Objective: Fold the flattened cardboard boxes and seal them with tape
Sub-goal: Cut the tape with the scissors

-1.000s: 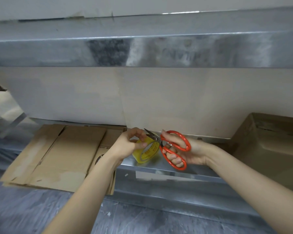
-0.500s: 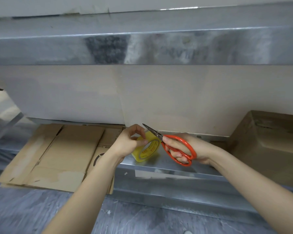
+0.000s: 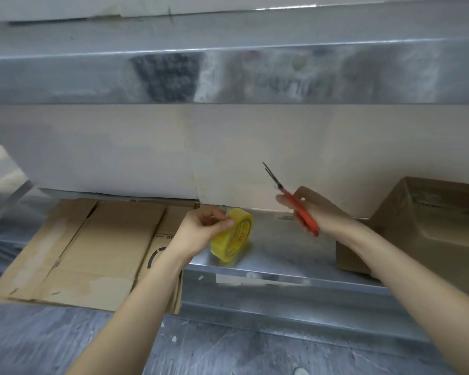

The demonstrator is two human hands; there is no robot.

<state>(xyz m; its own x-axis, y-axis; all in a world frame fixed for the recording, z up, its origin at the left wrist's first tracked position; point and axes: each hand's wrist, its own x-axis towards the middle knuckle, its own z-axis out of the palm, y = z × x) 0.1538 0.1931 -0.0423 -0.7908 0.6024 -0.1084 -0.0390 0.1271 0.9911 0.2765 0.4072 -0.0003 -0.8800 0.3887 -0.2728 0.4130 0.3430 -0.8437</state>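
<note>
left hand (image 3: 201,228) pinches tape roll (image 3: 232,238) on metal shelf (image 3: 282,253) | right hand (image 3: 313,209) grips scissors (image 3: 295,205)

scissors (image 3: 295,204) lifted right, away from tape roll (image 3: 234,238)

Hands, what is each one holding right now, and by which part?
The left hand pinches the yellow tape roll at its top edge; the right hand holds the orange scissors by the handles, blades pointing up.

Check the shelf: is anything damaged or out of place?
The flattened cardboard overhangs the shelf edge, and its top sheet has pale scuffed patches. The tape roll sits tilted in the left hand. Nothing spilled.
</note>
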